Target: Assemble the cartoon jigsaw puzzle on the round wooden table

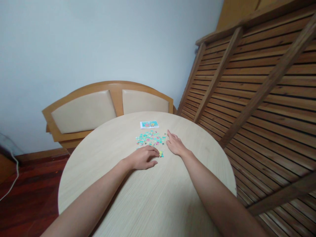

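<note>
Small jigsaw puzzle pieces (149,137), mostly turquoise with some pink and dark ones, lie loosely spread near the middle of the round table (148,204). Just in front of them is a small cluster of yellow and turquoise pieces (161,153). My left hand (145,157) rests palm down, its fingertips at that cluster and its thumb apart. At the right side of the spread, my right hand (175,144) lies with fingers stretched out, the index fingertip beside a few pieces. Behind the pieces lies a picture card (149,124) with a turquoise scene and pink and yellow figures.
A wooden headboard with cream padded panels (84,112) stands behind the table against a pale wall (98,39). Wooden slatted panels (247,92) lean at the right. A white cable (17,171) hangs at the left above the dark red floor (37,194).
</note>
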`<move>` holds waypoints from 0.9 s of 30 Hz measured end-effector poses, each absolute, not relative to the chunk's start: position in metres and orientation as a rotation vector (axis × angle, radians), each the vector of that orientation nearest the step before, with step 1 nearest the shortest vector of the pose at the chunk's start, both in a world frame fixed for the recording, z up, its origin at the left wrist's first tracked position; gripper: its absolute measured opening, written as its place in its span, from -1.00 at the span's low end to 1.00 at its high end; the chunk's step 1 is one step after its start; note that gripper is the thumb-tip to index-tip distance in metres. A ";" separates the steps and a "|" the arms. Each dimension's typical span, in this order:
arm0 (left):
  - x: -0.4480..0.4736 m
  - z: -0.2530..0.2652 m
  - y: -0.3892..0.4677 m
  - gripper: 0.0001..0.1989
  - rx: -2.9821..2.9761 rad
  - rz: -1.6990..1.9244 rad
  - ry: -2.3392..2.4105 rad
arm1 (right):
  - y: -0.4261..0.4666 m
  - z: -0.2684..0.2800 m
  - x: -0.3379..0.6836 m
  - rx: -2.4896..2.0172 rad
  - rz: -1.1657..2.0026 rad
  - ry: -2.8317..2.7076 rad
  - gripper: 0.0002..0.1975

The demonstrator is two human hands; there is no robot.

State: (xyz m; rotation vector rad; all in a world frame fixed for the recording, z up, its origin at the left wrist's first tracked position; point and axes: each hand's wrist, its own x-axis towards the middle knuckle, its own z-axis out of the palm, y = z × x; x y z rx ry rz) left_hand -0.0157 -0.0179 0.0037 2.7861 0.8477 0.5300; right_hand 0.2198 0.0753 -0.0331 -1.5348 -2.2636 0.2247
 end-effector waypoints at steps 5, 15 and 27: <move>-0.015 0.003 -0.017 -0.69 2.807 0.527 0.829 | 0.068 -0.021 0.242 -1.648 0.044 -2.256 -0.42; -0.014 0.001 -0.017 -0.61 2.841 0.495 0.841 | 0.048 0.001 0.256 -1.361 0.298 -2.409 -0.81; -0.020 -0.005 -0.013 -0.59 2.823 0.498 0.927 | 0.040 0.009 0.252 -0.974 0.943 -2.565 -0.76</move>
